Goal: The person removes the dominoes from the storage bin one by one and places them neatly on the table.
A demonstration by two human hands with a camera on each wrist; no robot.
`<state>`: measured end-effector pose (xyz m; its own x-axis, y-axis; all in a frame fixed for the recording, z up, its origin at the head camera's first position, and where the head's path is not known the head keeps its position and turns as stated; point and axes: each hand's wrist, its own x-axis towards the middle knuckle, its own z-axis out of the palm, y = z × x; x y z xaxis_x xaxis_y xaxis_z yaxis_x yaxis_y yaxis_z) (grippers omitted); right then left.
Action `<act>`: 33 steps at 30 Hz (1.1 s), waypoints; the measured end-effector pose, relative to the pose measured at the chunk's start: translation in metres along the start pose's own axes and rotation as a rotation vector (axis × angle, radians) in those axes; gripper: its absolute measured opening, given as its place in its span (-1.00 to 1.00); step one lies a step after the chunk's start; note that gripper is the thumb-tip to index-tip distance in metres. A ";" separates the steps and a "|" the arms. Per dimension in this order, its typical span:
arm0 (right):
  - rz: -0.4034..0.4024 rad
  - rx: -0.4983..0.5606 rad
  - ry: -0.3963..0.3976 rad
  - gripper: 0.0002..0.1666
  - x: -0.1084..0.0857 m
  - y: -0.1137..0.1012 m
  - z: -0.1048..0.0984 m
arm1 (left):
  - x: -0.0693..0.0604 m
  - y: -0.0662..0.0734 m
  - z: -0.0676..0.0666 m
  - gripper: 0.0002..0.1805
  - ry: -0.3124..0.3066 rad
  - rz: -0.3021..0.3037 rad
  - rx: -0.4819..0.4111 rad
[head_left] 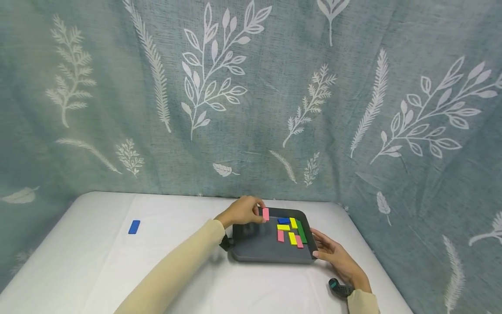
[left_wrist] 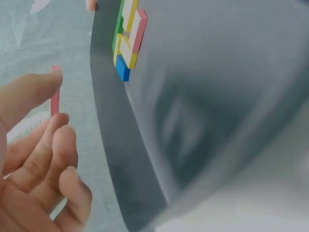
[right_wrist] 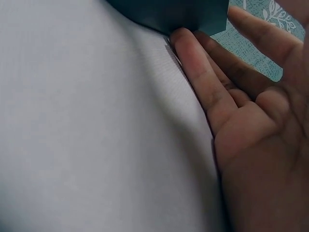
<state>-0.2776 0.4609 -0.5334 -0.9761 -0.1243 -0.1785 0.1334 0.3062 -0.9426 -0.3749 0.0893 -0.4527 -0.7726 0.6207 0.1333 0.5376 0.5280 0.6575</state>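
My left hand (head_left: 246, 210) pinches a small pink block (head_left: 266, 213) between thumb and fingertips, held up over the back left part of a dark grey tray (head_left: 255, 258). In the left wrist view the pink block (left_wrist: 55, 96) stands edge-on between thumb and finger. My right hand (head_left: 333, 255) holds the tray's right side, its thumb at the rim and its fingers against the outside; the right wrist view shows these fingers (right_wrist: 193, 58) touching the tray's underside. Inside the tray, toward the right, lie a blue block (head_left: 284, 221), a green piece (head_left: 301, 232), and several yellow and pink blocks.
Apart from the tray, a blue block (head_left: 134, 226) lies on the white-covered table (head_left: 98, 270) at the left. A green curtain (head_left: 251, 131) with white leaf prints hangs behind the table and along its right side.
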 end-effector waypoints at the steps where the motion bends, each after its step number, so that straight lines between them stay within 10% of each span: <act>1: 0.001 -0.006 0.002 -0.05 0.000 0.000 0.000 | -0.002 -0.001 -0.002 -0.49 0.001 0.003 -0.003; 33: 0.015 -0.008 -0.036 -0.04 0.001 -0.003 0.000 | -0.104 -0.080 -0.073 -0.48 0.138 -0.066 -0.057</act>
<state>-0.2789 0.4594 -0.5306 -0.9671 -0.1535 -0.2029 0.1466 0.3154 -0.9376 -0.3622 -0.0602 -0.4647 -0.8469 0.4980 0.1867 0.4672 0.5288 0.7086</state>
